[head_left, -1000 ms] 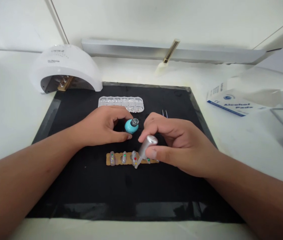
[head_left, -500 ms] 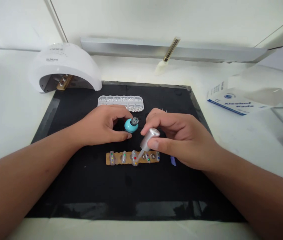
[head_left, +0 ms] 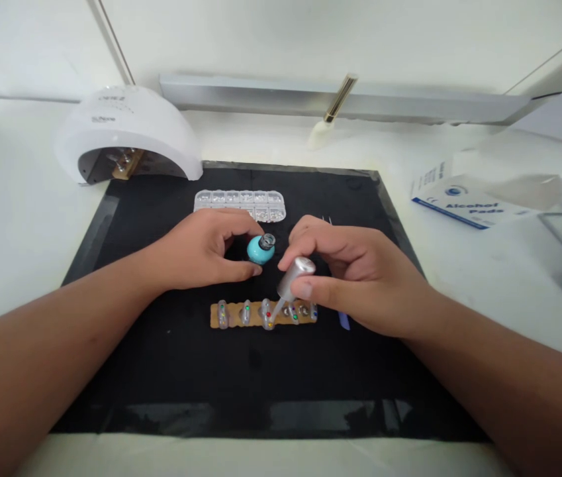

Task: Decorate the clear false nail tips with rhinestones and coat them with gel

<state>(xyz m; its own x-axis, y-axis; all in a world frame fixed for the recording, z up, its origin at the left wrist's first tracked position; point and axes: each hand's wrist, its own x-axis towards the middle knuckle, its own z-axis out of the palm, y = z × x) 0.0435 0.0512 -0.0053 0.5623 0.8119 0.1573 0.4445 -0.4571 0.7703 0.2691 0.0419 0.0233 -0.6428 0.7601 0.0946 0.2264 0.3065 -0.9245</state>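
Note:
Between the thumb and fingers of my left hand [head_left: 211, 250] is a round turquoise bottle [head_left: 260, 250], its black-threaded neck uncapped and tilted to the right. My right hand [head_left: 355, 275] pinches a silver brush cap [head_left: 295, 276], tilted so its thin brush points down and left. The brush tip meets the third nail tip [head_left: 267, 314], which carries red and yellow gems. That nail tip stands on a brown strip [head_left: 232, 315] with several other clear, gem-dotted nail tips. Part of the strip's right end lies near my right thumb.
Behind my left hand lies a clear compartment case [head_left: 245, 197] on the black mat [head_left: 241, 377]. A white lamp [head_left: 132, 129] stands back left, a gold-handled brush [head_left: 339, 99] at the back, an alcohol pads box [head_left: 474, 202] at right. A purple object [head_left: 343, 320] is partly under my right hand.
The silver cap has shifted very slightly left with my right hand, its brush staying at the third nail tip. My left hand and the bottle have not moved.

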